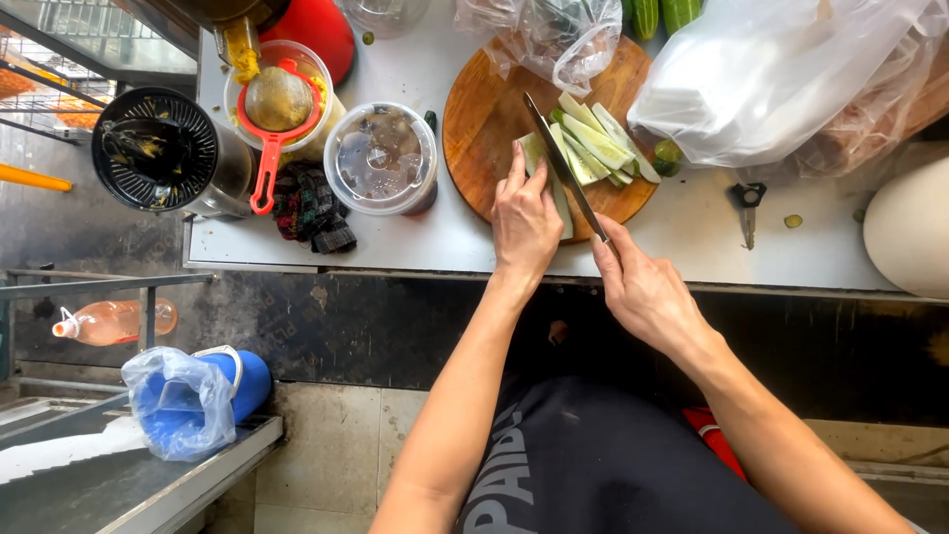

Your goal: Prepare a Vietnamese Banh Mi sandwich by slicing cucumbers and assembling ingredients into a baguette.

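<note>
A round wooden cutting board point(484, 109) lies on the white counter point(425, 237). On it, my left hand point(524, 220) presses down a pale green cucumber piece point(535, 150) with its fingertips. My right hand point(643, 287) grips a long knife point(559, 163), whose blade runs along the right side of that piece. Several cut cucumber spears point(601, 143) lie in a pile just right of the blade.
A lidded plastic cup point(382, 158), a dark cloth point(311, 208), a red strainer over a tub point(277, 99) and a black juicer point(158, 148) stand to the left. Plastic bags point(781, 79), whole cucumbers point(662, 14) and scissors point(748, 208) lie to the right. A blue jug point(232, 381) stands below.
</note>
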